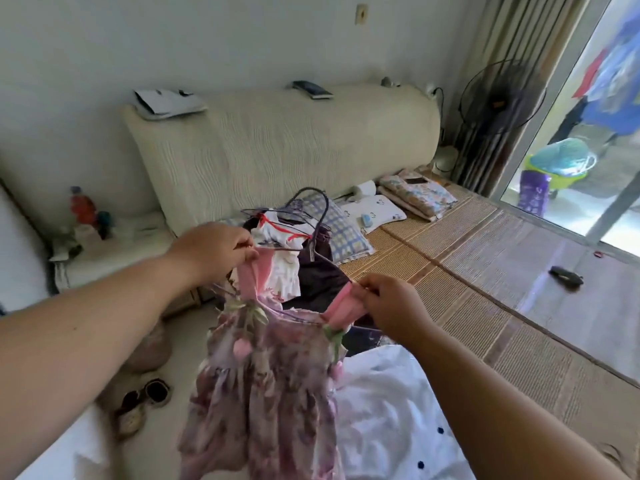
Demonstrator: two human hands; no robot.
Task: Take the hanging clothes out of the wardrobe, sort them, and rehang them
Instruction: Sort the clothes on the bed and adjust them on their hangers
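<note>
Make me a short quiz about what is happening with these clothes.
1. True or false: the dress lies folded.
2. Which holds the dress's pink straps? A) left hand only B) right hand only C) both
3. Fill in: the white garment beside the dress has blue ____.
Key: 1 false, it hangs from the hands; 2 C; 3 dots.

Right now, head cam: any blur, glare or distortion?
Head view: wide-angle bends the headboard and mat seams; window at right is bright, with a pale glare streak on the mat; dress, left hand and right hand look slightly soft.
</note>
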